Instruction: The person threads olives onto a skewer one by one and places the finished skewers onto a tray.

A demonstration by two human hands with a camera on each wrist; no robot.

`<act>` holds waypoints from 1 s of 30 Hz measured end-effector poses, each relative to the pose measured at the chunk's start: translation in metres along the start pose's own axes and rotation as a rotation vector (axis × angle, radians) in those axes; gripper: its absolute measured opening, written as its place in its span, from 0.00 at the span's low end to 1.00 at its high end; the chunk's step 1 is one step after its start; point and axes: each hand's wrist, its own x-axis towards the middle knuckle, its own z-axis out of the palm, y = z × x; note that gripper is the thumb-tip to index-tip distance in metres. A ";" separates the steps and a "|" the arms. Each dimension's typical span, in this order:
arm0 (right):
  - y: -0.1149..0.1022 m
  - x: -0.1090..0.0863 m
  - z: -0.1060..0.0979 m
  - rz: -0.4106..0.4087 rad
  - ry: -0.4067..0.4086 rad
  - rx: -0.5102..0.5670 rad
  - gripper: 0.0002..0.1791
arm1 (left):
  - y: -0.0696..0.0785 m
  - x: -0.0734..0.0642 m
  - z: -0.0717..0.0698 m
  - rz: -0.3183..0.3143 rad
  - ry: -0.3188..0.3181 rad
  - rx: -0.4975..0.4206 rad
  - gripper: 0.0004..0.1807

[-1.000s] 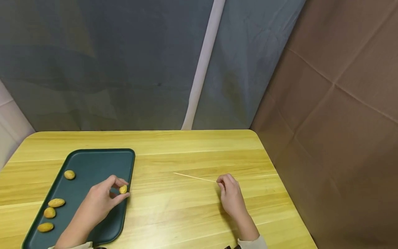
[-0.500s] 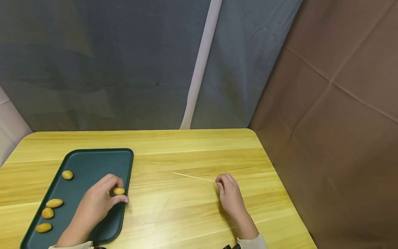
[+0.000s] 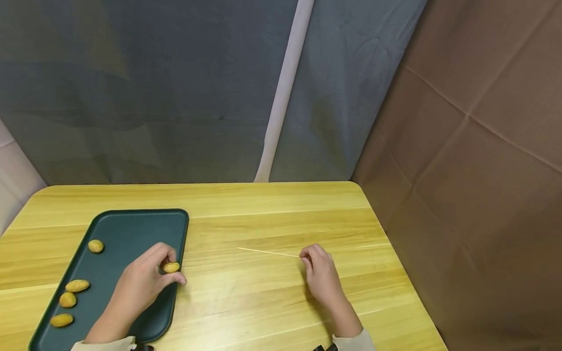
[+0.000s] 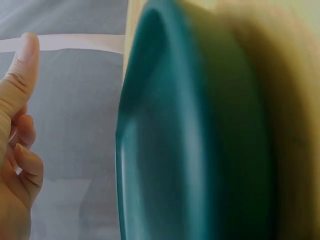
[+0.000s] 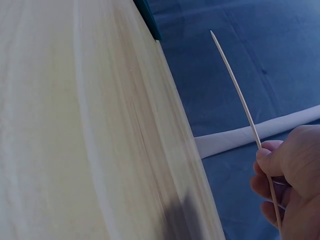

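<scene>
My left hand (image 3: 142, 280) is above the right side of a dark green tray (image 3: 131, 224), pinching a small yellow-brown oval fruit (image 3: 170, 267) between thumb and fingers. In the left wrist view, the thumb and curled fingers (image 4: 22, 80) appear at the left edge; the fruit is not visible there. Over the table to the right, my right hand (image 3: 322, 275) grips a thin wooden skewer (image 3: 265, 252) near one end, its pointed tip (image 5: 214, 36) directed left toward the left hand. Tip and fruit are well apart.
On the tray's left side lie more oval fruits (image 3: 76, 285), one (image 3: 95, 246) farther back than the others. The tray sits on a wood-grain table (image 3: 246, 204). Grey cloth (image 3: 175, 97) hangs behind, and brown cloth (image 3: 483, 195) on the right.
In the left hand the fruit has turned from end-on to lying lengthwise. The right hand has shifted slightly left, and the skewer's tip has come left and a little nearer.
</scene>
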 end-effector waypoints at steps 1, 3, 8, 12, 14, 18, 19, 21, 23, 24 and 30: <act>-0.001 0.000 0.000 -0.001 0.001 0.000 0.08 | 0.000 0.001 0.000 0.000 0.000 0.000 0.34; -0.002 0.001 -0.001 0.000 -0.004 0.004 0.08 | 0.001 0.003 0.000 0.000 -0.002 -0.004 0.34; -0.006 0.003 -0.003 -0.002 -0.012 0.011 0.08 | 0.005 0.008 0.002 0.013 -0.007 -0.014 0.35; -0.011 0.005 -0.003 -0.024 -0.003 0.017 0.09 | 0.008 0.011 0.002 0.021 -0.004 -0.020 0.35; -0.014 0.006 -0.003 -0.036 -0.001 0.020 0.09 | 0.009 0.012 0.003 0.017 -0.002 -0.023 0.35; -0.021 0.007 -0.001 -0.047 -0.014 0.035 0.09 | 0.010 0.013 0.004 0.023 0.005 -0.022 0.35; -0.024 0.007 0.000 -0.050 -0.019 0.039 0.09 | 0.011 0.012 0.005 0.029 0.009 -0.027 0.35; -0.028 0.007 0.002 -0.064 -0.029 0.047 0.08 | 0.011 0.012 0.007 0.045 0.020 -0.036 0.34; -0.032 0.007 0.003 -0.076 -0.034 0.052 0.07 | 0.012 0.012 0.009 0.058 0.027 -0.054 0.34; -0.034 0.008 0.004 -0.083 -0.034 0.051 0.08 | 0.012 0.012 0.010 0.062 0.031 -0.062 0.34; -0.045 0.011 0.009 -0.119 -0.025 0.057 0.08 | 0.015 0.012 0.016 0.061 0.039 -0.092 0.33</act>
